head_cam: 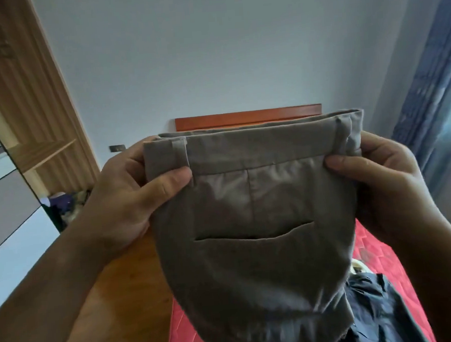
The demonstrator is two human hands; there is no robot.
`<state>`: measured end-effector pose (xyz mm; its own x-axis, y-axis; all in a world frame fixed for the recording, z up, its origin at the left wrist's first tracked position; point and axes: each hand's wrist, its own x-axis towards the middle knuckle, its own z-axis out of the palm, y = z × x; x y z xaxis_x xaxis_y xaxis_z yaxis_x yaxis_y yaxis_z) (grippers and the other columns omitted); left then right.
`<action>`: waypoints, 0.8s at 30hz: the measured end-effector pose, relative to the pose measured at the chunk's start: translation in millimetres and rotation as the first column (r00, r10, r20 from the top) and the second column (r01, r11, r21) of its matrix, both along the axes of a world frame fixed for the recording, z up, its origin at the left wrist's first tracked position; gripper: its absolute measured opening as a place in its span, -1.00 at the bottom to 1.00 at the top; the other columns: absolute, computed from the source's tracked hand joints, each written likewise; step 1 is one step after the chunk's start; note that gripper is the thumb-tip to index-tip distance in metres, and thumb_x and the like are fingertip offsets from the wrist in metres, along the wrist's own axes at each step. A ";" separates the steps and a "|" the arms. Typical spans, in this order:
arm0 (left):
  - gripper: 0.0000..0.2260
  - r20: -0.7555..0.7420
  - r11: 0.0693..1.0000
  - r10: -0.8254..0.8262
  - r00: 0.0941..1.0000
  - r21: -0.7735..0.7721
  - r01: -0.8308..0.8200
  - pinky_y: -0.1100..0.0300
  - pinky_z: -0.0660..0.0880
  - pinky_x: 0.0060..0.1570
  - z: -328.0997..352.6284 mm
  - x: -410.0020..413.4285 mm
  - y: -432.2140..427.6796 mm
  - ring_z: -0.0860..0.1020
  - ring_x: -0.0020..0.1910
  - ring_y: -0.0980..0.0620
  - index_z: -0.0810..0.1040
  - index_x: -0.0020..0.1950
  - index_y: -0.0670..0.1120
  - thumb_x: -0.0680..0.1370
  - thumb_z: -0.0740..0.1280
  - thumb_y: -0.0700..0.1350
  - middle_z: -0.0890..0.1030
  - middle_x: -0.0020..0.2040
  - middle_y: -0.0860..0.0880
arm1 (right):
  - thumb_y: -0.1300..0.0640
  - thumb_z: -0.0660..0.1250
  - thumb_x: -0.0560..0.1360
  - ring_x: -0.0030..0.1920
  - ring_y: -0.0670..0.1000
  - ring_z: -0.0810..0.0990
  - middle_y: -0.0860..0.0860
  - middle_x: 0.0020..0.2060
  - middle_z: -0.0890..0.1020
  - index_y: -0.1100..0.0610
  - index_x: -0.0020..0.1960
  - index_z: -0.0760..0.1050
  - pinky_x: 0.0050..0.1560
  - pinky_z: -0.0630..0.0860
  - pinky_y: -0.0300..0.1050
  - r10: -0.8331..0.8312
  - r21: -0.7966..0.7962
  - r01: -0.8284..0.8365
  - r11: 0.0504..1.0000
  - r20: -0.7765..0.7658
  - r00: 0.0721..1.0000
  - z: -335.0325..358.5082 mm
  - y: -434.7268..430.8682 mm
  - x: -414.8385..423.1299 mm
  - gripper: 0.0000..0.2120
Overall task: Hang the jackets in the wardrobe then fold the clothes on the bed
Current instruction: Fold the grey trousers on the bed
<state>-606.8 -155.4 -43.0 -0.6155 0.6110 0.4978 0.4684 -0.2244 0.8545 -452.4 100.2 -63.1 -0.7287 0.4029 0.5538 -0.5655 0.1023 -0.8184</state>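
Grey-brown trousers (252,222) hang upright, waistband level on top, back pocket slit facing the camera. A dark navy garment (375,312) lies crumpled on the red bed (379,256).

1. The bed (385,253) has a red quilted cover and an orange-brown wooden headboard (247,117).
2. A dark navy garment (373,312) lies crumpled on the cover.
3. A small pale item (357,265) lies just beyond it, mostly hidden.

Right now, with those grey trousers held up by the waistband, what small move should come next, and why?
Probably lower the trousers flat onto the red bed. The left hand and right hand pinch the waistband ends, so the legs hang loose and cannot be folded in the air.
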 end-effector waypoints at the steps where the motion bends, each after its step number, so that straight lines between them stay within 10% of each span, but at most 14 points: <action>1: -0.74 -0.005 0.999 -0.016 1.000 0.034 0.016 0.37 0.59 -0.25 0.0 1.4 1.7 0.69 -0.08 0.17 0.68 -0.13 0.36 0.21 0.50 0.33 0.71 -0.13 0.20 | 0.29 0.42 0.40 -0.09 0.14 0.73 0.14 -0.11 0.74 0.15 -0.02 0.73 -0.09 0.67 -0.04 0.006 -0.005 -0.006 1.000 -0.018 1.000 -0.3 -0.3 4.8 -0.80; 11: -0.81 0.061 0.986 0.089 0.994 -0.146 -0.079 0.38 0.58 -0.14 -61.6 -62.5 70.4 0.68 -0.02 0.19 0.66 0.02 0.16 0.43 0.42 -0.02 0.72 -0.06 0.21 | 0.34 0.42 0.46 0.04 0.07 0.69 0.07 0.00 0.73 0.20 0.17 0.61 0.07 0.63 -0.09 0.016 0.081 -0.038 0.996 0.251 0.968 -66.1 70.2 -52.8 -0.71; 17: -0.82 -0.200 0.737 0.194 0.960 -0.616 -0.277 0.31 0.51 -0.07 -171.0 -122.7 104.6 0.59 -0.07 0.33 0.59 0.01 0.15 0.46 0.51 0.07 0.66 -0.08 0.30 | 0.04 0.48 0.46 -0.24 -0.01 0.51 -0.03 -0.26 0.53 -0.13 -0.05 0.62 -0.19 0.45 -0.04 -0.409 0.607 0.005 0.794 0.530 0.743 -183.0 129.2 -119.7 -0.89; 24: -0.83 0.032 0.570 0.362 0.932 -0.799 -0.194 0.15 0.57 -0.37 -339.0 -142.2 116.9 0.59 -0.46 0.13 0.56 -0.06 0.00 0.51 0.50 -0.21 0.65 -0.35 0.02 | 0.21 0.33 0.59 -0.47 0.05 0.63 0.02 -0.37 0.69 -0.07 0.01 0.49 -0.45 0.54 -0.09 -0.152 0.242 -0.130 0.961 0.862 0.483 -344.8 119.5 -158.9 -0.83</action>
